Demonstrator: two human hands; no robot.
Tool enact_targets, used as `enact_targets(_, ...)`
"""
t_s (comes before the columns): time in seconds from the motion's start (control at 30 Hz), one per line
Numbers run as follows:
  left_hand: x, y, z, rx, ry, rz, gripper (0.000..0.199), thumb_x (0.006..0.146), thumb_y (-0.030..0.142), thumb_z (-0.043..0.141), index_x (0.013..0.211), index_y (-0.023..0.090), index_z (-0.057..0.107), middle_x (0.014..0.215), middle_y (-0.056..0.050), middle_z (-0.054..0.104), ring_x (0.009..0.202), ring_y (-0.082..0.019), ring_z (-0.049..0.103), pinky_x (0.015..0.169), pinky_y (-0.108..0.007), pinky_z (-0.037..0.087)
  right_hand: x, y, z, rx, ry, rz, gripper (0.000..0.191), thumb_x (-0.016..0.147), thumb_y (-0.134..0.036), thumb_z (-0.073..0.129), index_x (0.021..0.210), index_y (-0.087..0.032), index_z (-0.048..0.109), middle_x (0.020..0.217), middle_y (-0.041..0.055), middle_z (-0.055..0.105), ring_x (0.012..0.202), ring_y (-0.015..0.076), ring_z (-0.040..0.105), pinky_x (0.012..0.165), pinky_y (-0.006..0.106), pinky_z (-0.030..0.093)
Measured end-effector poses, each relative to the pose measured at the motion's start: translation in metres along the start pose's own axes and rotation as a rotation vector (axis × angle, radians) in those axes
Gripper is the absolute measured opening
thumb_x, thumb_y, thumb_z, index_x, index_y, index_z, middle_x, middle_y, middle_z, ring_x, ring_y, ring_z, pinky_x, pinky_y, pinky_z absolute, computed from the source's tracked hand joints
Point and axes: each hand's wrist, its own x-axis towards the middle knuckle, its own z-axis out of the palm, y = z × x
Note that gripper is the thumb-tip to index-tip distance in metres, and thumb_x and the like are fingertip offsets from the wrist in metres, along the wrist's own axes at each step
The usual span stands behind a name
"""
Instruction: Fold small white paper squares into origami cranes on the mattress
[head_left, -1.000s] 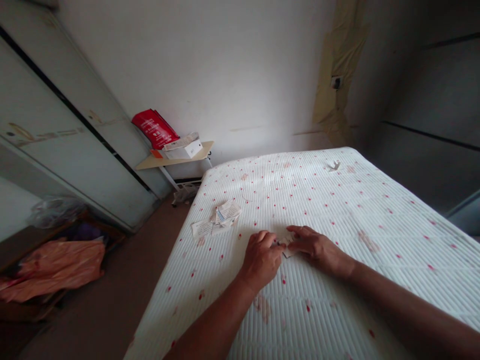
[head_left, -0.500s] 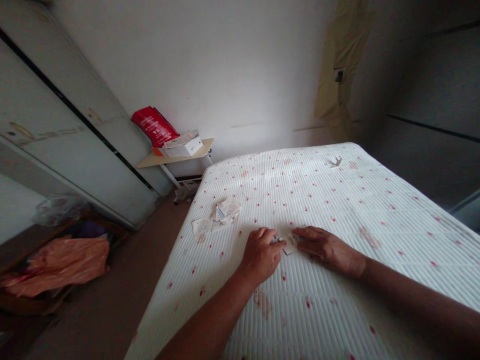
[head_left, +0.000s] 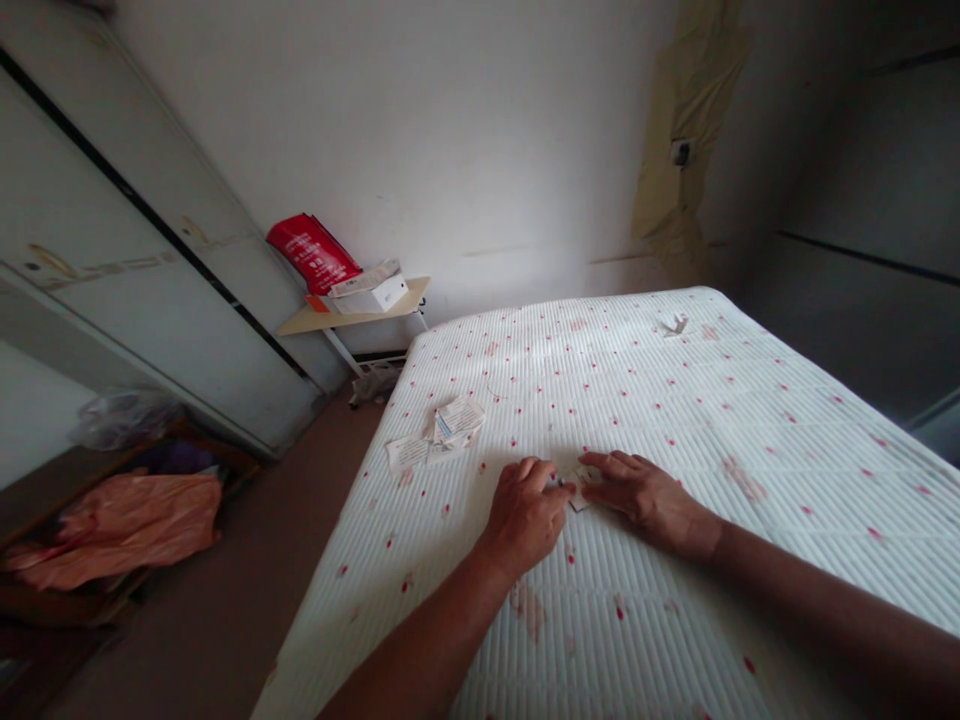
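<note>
A small folded piece of printed paper (head_left: 581,492) lies on the white quilted mattress (head_left: 637,420), between my two hands. My left hand (head_left: 529,510) has curled fingers, with its thumb and fingertips closed on the paper's left edge. From the right, my right hand (head_left: 641,500) rests with fingers stretched out over the paper's other side, pressing it down. The hands cover part of the paper. Farther left on the mattress are several loose printed paper pieces (head_left: 454,425), overlapping one another.
A small crumpled or folded paper (head_left: 675,324) sits near the mattress's far right corner. Beyond the far left corner, a small table (head_left: 315,320) bears a white box (head_left: 375,292) and a red bag (head_left: 311,250). Orange cloth or plastic (head_left: 135,525) lies low at left, before the wardrobe (head_left: 187,300).
My right hand has shifted slightly left over the small paper, covering more of it. The left hand keeps its place at the paper's edge. The whole view has moved a little.
</note>
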Motion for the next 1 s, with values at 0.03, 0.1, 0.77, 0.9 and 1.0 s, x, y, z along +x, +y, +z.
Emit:
enact_targets(0.03,0.0,0.0,0.0,-0.003,0.002,-0.001,0.025,0.081,0.016,0.051,0.099,0.026,0.066,0.099,-0.006,0.057,0.097,-0.021,0.048,0.083,-0.039,0.041,-0.001,0.0,0.0,-0.002,-0.004,-0.001,0.024,0.085,-0.015,0.049,0.096,-0.024,0.068,0.128,0.009,0.053,0.106,0.0249,0.054,0.088,0.045,0.045)
enact_targets(0.1,-0.001,0.0,0.001,-0.017,0.01,-0.001,0.024,0.081,0.016,0.051,0.097,0.025,0.067,0.097,-0.006,0.057,0.096,-0.021,0.048,0.084,-0.039,0.041,-0.006,0.001,-0.002,0.012,0.0,0.004,0.024,0.084,-0.013,0.048,0.091,-0.023,0.069,0.125,0.0091,0.055,0.106,0.0244,0.054,0.087,0.044,0.046)
enact_targets(0.77,-0.001,-0.004,0.004,-0.104,0.098,-0.006,0.022,0.076,0.012,0.053,0.092,0.021,0.064,0.091,-0.003,0.06,0.09,-0.018,0.051,0.083,-0.035,0.041,-0.013,0.002,0.004,0.084,0.167,0.015,0.042,0.073,-0.007,0.049,0.113,-0.018,0.057,0.119,0.0123,0.055,0.107,0.0232,0.054,0.088,0.04,0.048)
enact_targets(0.9,-0.002,-0.003,0.003,-0.126,0.106,-0.017,0.022,0.072,0.012,0.058,0.091,0.02,0.064,0.089,-0.003,0.06,0.088,-0.018,0.05,0.082,-0.034,0.041,-0.008,0.0,0.006,0.079,0.128,0.031,0.036,0.074,-0.011,0.053,0.109,-0.017,0.06,0.108,0.0113,0.06,0.099,0.0224,0.056,0.085,0.039,0.047)
enact_targets(1.0,0.0,-0.001,0.004,-0.113,0.095,-0.007,0.016,0.074,0.015,0.058,0.086,0.021,0.065,0.087,-0.003,0.059,0.087,-0.018,0.05,0.08,-0.034,0.04,-0.006,-0.002,0.004,0.072,0.087,0.04,0.031,0.076,-0.012,0.053,0.106,-0.016,0.061,0.103,0.0108,0.06,0.095,0.0219,0.055,0.083,0.038,0.046)
